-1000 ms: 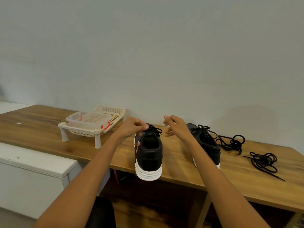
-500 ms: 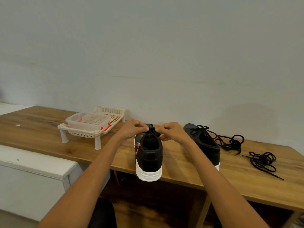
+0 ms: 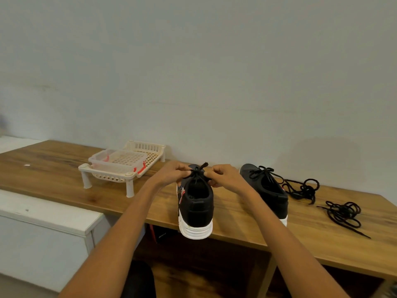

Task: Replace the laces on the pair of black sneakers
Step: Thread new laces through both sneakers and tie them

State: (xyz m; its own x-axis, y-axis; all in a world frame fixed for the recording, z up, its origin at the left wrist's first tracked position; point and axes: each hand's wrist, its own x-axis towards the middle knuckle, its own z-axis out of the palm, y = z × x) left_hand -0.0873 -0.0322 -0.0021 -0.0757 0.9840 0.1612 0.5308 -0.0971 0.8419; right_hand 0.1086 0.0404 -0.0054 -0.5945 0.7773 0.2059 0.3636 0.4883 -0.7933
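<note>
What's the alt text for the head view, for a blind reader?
Both hands, left hand and right hand, pinch the lace atop the near black sneaker at the wooden table edge. A second laced sneaker and two loose lace bundles lie right; a plastic rack stands left.

A brown wooden table (image 3: 236, 214) stands against a plain pale wall (image 3: 193, 72). On its left part sits a cream plastic rack (image 3: 148, 150) on short legs, with a clear tub (image 3: 116, 162) with red clips in it. A white cabinet (image 3: 43, 214) is at the left, lower down.
</note>
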